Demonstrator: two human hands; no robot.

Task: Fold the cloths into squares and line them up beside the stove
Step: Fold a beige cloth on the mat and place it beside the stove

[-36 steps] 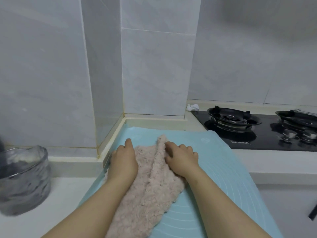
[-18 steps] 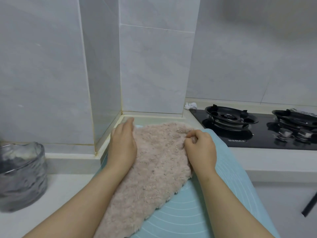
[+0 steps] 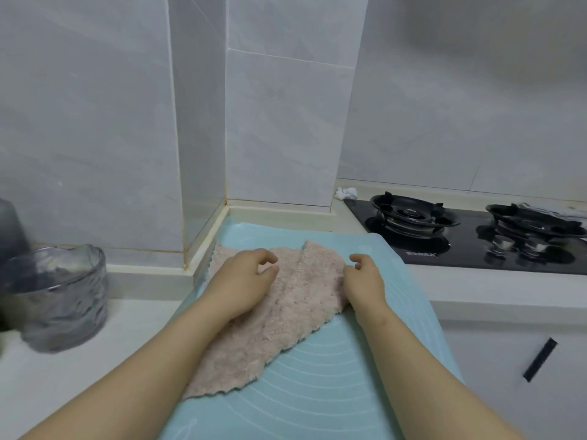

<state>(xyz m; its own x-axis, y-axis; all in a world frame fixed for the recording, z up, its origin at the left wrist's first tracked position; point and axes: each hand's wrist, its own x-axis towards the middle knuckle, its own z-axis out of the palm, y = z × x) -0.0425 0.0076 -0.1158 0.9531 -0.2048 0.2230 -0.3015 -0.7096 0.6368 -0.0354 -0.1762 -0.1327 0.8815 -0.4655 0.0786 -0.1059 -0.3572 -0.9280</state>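
Observation:
A fluffy pink cloth (image 3: 286, 309) lies spread on a light blue mat (image 3: 324, 385), its far edge near the wall corner and a crease running down its upper middle. My left hand (image 3: 247, 277) rests on the cloth's upper left part, fingers loosely curled with a gap between thumb and forefinger. My right hand (image 3: 365, 277) is at the cloth's right edge, and its curled fingers pinch that edge. The black gas stove (image 3: 451, 246) sits to the right of the mat.
A ribbed glass jar (image 3: 60, 296) stands on the white counter at the left. A small crumpled white scrap (image 3: 347, 193) lies by the wall behind the stove's corner. A tiled pillar rises behind the mat. A cabinet door with a black handle (image 3: 540, 358) is below right.
The bunched cloth has been opened out sideways across the mat. My right hand drew its edge to the right; my left hand shifted toward the cloth's middle and loosened its fingers.

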